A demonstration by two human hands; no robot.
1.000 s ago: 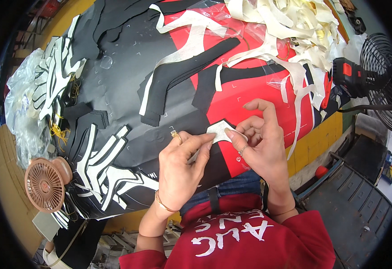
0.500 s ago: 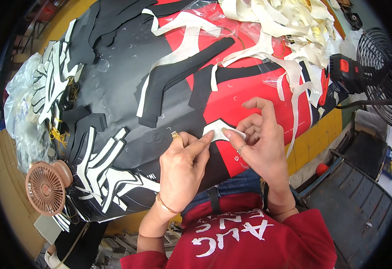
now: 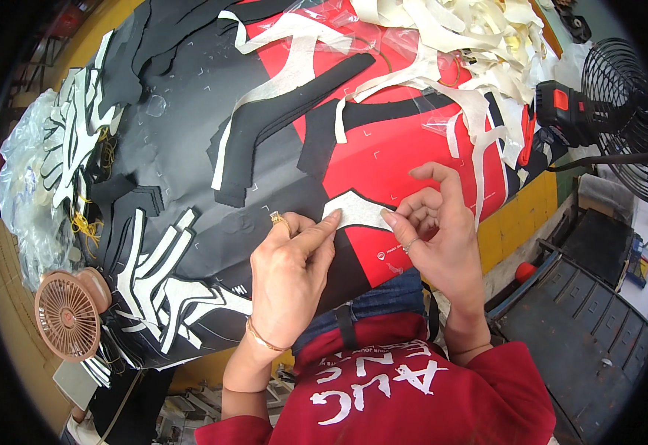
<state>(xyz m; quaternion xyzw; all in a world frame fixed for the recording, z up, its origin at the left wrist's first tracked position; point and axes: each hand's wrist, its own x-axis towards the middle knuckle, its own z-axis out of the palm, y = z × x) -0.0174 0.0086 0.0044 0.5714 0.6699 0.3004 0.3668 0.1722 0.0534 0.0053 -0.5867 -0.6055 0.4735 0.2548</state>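
Observation:
A small curved fabric piece (image 3: 359,211), white on top with a thin black edge, is stretched between my hands over the black-and-red sheet. My left hand (image 3: 292,259), with a ring and a bracelet, pinches its left end between thumb and finger. At its right tip, the thumb and index finger of my right hand (image 3: 437,230) are closed on it, the other fingers curled. Beyond the hands lies a stack of black cut pieces (image 3: 253,144), a white strip along its edge. Another black piece (image 3: 320,137) rests to its right, under a white strip.
White-topped black pieces (image 3: 179,293) are heaped at the near left, beside a small brown fan (image 3: 68,315). More bundled pieces (image 3: 79,141) and clear plastic (image 3: 24,193) lie at the far left. Cream strips (image 3: 480,33) pile up at the back right, near a black fan (image 3: 617,119).
My right thumb and fingers have shifted outward to the piece's right tip, and more of its white face shows. My left hand keeps its pinch. The whole view has shifted slightly.

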